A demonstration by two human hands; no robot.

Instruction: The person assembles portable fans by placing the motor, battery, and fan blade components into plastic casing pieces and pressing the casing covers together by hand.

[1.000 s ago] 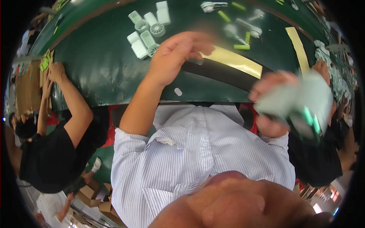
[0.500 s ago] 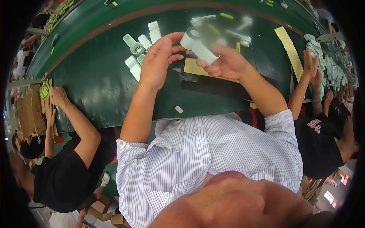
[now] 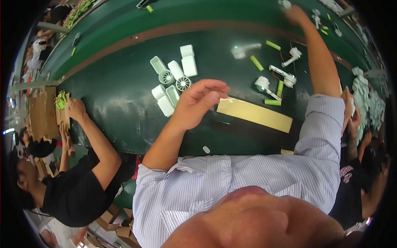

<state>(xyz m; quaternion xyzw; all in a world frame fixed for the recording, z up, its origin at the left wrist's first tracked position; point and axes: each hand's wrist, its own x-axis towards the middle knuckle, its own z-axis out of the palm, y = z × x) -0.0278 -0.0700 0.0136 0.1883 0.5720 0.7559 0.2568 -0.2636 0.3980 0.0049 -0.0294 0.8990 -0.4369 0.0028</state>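
My left hand (image 3: 199, 103) hovers over the green table with its fingers loosely stretched and nothing in them. Just left of it lie several pale green-white plastic fan housings (image 3: 189, 65), some showing a round spoked grille (image 3: 183, 83). My right hand (image 3: 295, 15) reaches far out over the belt beyond the table. A small white part (image 3: 284, 3) is at its fingertips; motion blur hides whether the fingers grip it. Below that arm lie white motor units on slim boards (image 3: 284, 75) with yellow-green cylindrical cells (image 3: 273, 102).
A yellow strip (image 3: 254, 115) lies on the table near my left hand. A small white oval piece (image 3: 206, 149) sits by the near edge. One co-worker's hand (image 3: 76, 110) is at a box of green cells on the left; pale parts (image 3: 364, 103) are heaped on the right.
My right hand has left the spot beside my left hand, where it held a white plastic housing, and stretched far forward and right. My left hand no longer touches that housing.
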